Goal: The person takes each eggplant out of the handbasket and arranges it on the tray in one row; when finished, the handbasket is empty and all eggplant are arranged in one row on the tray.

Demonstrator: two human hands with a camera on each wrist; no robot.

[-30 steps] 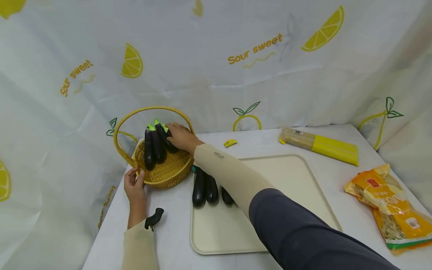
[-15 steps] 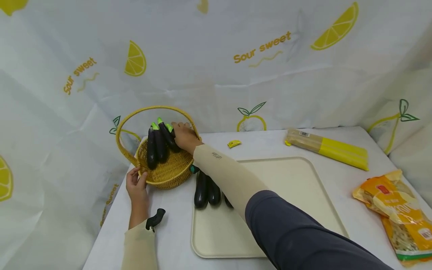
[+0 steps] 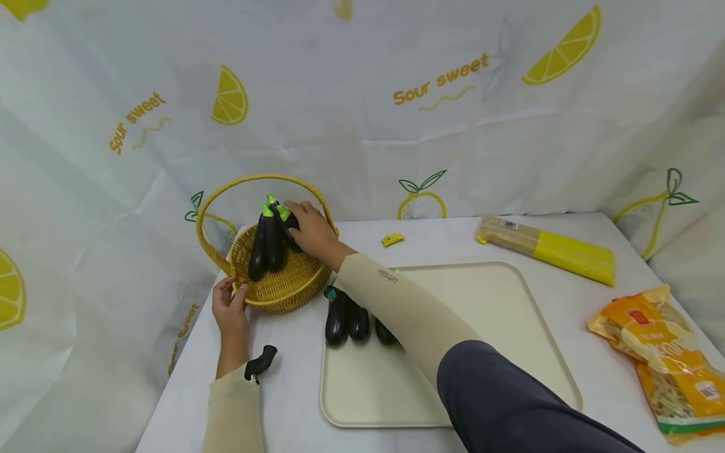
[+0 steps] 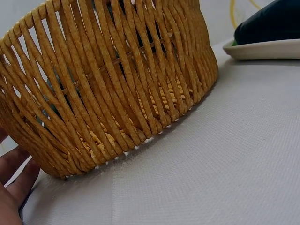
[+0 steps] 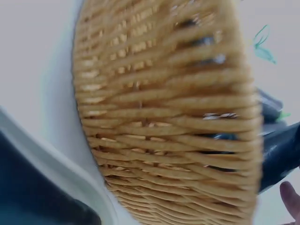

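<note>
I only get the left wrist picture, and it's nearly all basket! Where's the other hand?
Observer: In the head view, the right hand is holding an eggplant at the basket.
Child: Ooh! Does the basket have a handle? I can't see one.
Observer: Yes, a tall looped one arches over the top.
Child: How many eggplants are on the tray? I only see one.
Observer: At least three show there in the head view.
</note>
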